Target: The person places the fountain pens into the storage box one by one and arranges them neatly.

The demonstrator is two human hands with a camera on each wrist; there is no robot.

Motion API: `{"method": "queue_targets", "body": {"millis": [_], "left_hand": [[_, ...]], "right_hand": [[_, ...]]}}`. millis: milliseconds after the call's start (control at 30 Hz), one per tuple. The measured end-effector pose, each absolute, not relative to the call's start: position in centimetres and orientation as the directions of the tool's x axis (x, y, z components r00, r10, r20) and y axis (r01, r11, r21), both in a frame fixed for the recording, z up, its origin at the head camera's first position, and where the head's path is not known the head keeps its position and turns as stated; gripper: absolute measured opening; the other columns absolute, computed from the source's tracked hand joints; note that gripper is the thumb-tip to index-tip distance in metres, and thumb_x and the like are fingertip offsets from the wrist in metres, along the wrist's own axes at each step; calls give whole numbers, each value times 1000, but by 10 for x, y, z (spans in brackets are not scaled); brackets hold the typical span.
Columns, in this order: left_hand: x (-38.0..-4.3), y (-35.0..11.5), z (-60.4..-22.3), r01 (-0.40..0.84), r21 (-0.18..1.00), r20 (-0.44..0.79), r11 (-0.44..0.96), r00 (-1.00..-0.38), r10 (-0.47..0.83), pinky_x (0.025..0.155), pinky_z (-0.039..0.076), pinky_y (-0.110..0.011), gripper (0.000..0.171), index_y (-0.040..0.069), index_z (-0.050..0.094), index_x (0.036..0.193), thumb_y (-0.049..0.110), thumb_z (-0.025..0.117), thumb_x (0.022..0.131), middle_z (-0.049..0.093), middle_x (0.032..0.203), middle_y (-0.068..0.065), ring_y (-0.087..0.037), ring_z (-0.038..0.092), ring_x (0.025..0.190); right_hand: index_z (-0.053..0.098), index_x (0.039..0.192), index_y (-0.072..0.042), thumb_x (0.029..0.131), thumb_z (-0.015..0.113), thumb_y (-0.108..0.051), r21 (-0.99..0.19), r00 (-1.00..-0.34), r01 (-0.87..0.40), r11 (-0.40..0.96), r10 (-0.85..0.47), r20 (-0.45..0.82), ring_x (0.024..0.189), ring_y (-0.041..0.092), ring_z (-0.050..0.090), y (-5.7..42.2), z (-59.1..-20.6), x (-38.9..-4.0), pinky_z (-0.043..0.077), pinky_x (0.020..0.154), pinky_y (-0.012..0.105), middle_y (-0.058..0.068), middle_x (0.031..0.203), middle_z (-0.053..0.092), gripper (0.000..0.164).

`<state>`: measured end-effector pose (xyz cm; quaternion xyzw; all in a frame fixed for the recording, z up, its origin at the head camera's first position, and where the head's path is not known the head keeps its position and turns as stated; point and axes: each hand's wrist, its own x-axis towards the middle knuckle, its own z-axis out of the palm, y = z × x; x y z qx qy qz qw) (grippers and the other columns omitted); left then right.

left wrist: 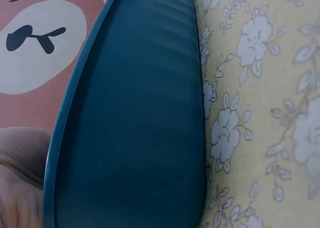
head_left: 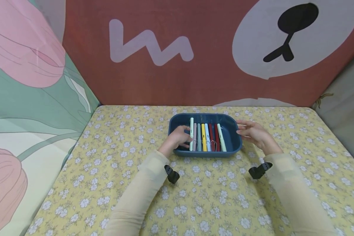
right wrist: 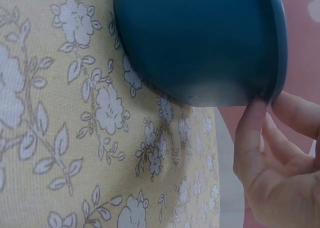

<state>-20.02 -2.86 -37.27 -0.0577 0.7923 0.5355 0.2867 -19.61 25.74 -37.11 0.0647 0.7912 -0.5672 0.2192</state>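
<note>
A dark blue rectangular box (head_left: 206,154) stands on the table, with several capped pens lying side by side in it. Their colours run from pale green through mauve, grey-blue, yellow (head_left: 204,134), light blue and dark red to pale green again (head_left: 221,137). My left hand (head_left: 177,137) reaches over the box's left side and pinches the leftmost pale green pen (head_left: 191,124), whose top stands above the row. In the left wrist view the box wall hides the fingertips. At the right end, my right hand (head_left: 255,133) pinches the box rim between thumb and fingers.
A yellow floral cloth (head_left: 194,196) covers the table. Behind it rises a reddish-brown printed backdrop (head_left: 165,85), and a flower-patterned sheet (head_left: 32,108) hangs on the left. Each wrist carries a small black camera (head_left: 172,174).
</note>
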Motion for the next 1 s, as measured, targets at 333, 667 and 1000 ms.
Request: {"method": "queue_targets", "body": {"millis": [333,667,1000], "left_hand": [[-202,-28,-369,-419,793,-551,442,-803,226,72,61,-28,58,4,32,147,0,56,94,47,136,-22,-32,60,112],[-204,-28,-371,-422,771,-573,478,-786,231,69,60,-27,55,3,33,146,1,54,95,51,126,-22,-20,58,77],[-205,-29,-374,-434,758,-592,487,-770,235,70,60,-27,55,5,33,147,1,54,96,54,122,-20,-16,56,72]], "right_hand": [[17,154,-13,100,50,-15,-863,-896,351,363,-137,-422,84,-13,56,259,-371,-199,53,80,10,22,157,21,64],[18,154,-12,99,50,-15,-865,-898,352,357,-133,-420,86,-10,56,258,-372,-197,52,80,10,22,156,22,63],[18,154,-13,99,51,-15,-863,-898,353,362,-127,-421,91,-7,54,258,-372,-196,53,82,11,22,157,20,64]]}}
